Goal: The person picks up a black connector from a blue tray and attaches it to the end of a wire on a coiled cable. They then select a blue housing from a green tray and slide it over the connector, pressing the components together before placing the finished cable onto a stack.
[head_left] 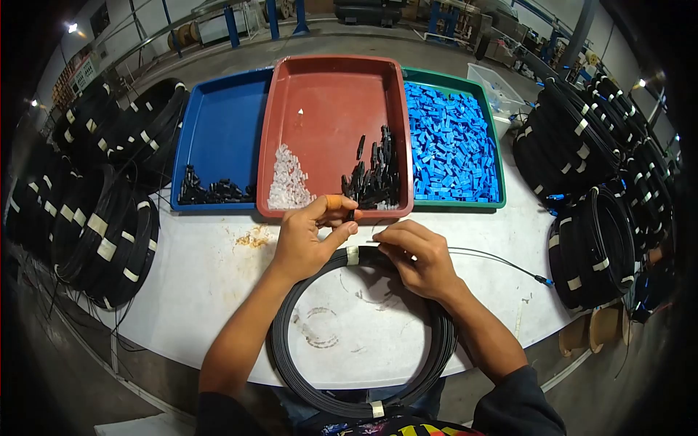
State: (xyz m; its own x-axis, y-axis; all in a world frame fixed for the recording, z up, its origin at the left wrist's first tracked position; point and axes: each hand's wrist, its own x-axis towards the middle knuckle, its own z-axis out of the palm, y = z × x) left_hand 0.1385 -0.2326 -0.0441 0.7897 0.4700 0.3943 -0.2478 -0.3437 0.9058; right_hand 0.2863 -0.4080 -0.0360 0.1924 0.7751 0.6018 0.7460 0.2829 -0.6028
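Note:
My left hand point(309, 236) is closed, with a small black connector part point(352, 215) pinched between thumb and fingers at the front edge of the red tray point(327, 94). Just to its right, my right hand point(418, 254) pinches the thin end of a black cable, pointing towards the left hand. Below both hands lies a coil of black cable point(283, 349), bound with pale tape point(352, 256). From behind the right hand a cable strand runs right to a blue-tipped connector point(543, 280). Inside the red tray are small clear pieces point(285, 182) and black parts point(378, 171).
A blue tray point(225, 109) with black pieces stands left, a green tray point(502, 192) of blue connectors right. Taped cable coils are stacked at the left point(102, 240) and right point(592, 240). A clear bin point(502, 94) sits behind the green tray. Yellowish crumbs point(253, 237) lie on the white table point(196, 291).

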